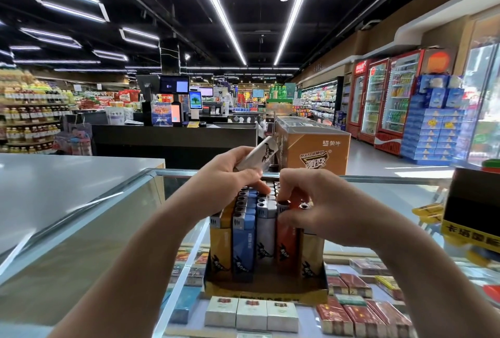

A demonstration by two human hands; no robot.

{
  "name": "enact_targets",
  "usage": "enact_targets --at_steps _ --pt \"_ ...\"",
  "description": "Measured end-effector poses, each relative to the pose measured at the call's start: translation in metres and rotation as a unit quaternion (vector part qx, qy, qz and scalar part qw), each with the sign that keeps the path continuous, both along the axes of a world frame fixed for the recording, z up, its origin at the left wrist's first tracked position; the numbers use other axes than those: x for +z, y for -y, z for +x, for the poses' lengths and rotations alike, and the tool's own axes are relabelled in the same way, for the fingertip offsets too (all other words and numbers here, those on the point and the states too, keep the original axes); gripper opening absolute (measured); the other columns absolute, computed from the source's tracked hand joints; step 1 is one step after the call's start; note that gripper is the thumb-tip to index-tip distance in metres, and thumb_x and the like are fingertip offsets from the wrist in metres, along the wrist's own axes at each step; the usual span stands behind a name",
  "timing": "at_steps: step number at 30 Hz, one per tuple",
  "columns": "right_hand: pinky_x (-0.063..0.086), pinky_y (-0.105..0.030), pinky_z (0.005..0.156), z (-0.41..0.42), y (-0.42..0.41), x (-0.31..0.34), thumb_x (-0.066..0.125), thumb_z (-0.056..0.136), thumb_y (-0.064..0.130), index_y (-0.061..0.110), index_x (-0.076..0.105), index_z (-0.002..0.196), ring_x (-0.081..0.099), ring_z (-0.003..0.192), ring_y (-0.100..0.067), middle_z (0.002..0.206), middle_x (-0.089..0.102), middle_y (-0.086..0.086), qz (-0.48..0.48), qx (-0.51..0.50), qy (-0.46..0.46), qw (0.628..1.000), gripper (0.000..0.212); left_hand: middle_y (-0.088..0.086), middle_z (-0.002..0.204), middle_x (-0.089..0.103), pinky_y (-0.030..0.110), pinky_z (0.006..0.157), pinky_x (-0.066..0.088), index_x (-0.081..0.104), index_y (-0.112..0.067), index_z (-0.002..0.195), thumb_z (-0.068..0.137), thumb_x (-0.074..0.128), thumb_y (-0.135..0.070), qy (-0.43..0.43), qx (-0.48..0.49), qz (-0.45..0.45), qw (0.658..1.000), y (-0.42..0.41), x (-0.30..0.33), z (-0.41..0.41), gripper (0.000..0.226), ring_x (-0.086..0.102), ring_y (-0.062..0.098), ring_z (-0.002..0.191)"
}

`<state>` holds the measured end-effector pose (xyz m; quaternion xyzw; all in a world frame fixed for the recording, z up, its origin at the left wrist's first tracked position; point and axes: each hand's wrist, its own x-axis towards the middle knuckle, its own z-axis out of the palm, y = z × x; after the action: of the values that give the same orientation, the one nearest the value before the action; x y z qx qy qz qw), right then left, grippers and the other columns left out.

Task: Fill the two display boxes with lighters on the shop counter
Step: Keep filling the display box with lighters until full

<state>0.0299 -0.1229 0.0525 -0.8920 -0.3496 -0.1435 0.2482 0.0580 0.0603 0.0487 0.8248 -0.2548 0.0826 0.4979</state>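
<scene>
While the box (266, 287) on the glass counter (378, 188) already looks close to full, with rows of yellow, blue, white and orange lighters (244, 232) standing upright side by side, I judge the filling not quite done: one white lighter (261, 155) is still out of the box, held above its far left part. Only this one box shows plainly; a dark box (476, 213) stands at the right edge of the counter, but whether it is the second display box, and how full it is, cannot be told. The left hand (230, 178) is raised over the far rows, its fingers curled round the white lighter, which tilts up and away to the right. The right hand (322, 202) reaches in from the right, fingers bent down onto the tops of the orange row, thumb and fingertips pinching or steadying one orange lighter (286, 240); the exact grip is partly hidden. Both forearms come in from the near edge. Cigarette packs (251, 313) lie under the glass beneath the box.
</scene>
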Motion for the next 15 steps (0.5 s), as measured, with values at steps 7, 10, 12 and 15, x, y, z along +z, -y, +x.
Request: enact_targets --at_steps 7,10,12,15 --pt "0.043 -0.029 0.070 -0.0007 -0.0020 -0.0011 0.066 0.076 0.008 0.024 0.045 0.074 0.044 0.079 -0.006 0.082 0.049 0.008 -0.049 -0.020 0.003 0.999 0.027 -0.008 0.079 0.072 0.020 0.065 0.047 0.049 -0.038 0.099 0.095 0.048 -0.025 0.003 0.007 -0.007 1.000 0.0018 -0.0010 0.0012 0.014 0.059 0.026 0.085" --pt "0.041 -0.029 0.073 -0.0012 -0.0019 -0.0004 0.067 0.077 0.011 0.018 0.051 0.083 0.043 0.079 -0.005 0.081 0.050 0.007 -0.048 -0.010 -0.004 0.999 0.018 -0.014 0.077 0.070 0.013 0.060 0.049 0.057 -0.032 0.096 0.094 0.048 -0.026 0.010 0.026 -0.017 0.999 0.0027 -0.0014 0.0014 0.011 0.061 0.014 0.070" --pt "0.043 -0.029 0.075 -0.0002 -0.0013 -0.0001 0.067 0.078 0.015 0.016 0.055 0.090 0.044 0.082 -0.005 0.084 0.052 0.007 -0.047 -0.003 -0.008 0.999 0.018 -0.014 0.067 0.066 0.012 0.056 0.047 0.063 -0.029 0.089 0.093 0.051 -0.025 0.012 0.043 -0.048 0.998 0.0016 -0.0016 0.0014 0.013 0.056 0.007 0.060" --pt "0.046 -0.028 0.073 0.0015 -0.0010 -0.0009 0.068 0.079 0.023 0.021 0.057 0.091 0.048 0.084 -0.008 0.086 0.054 0.008 -0.050 -0.005 -0.003 0.999 0.017 -0.014 0.065 0.065 0.019 0.062 0.045 0.068 -0.028 0.085 0.087 0.057 -0.026 -0.001 0.049 -0.119 0.992 -0.0009 0.0008 -0.0014 0.011 0.055 0.002 0.057"
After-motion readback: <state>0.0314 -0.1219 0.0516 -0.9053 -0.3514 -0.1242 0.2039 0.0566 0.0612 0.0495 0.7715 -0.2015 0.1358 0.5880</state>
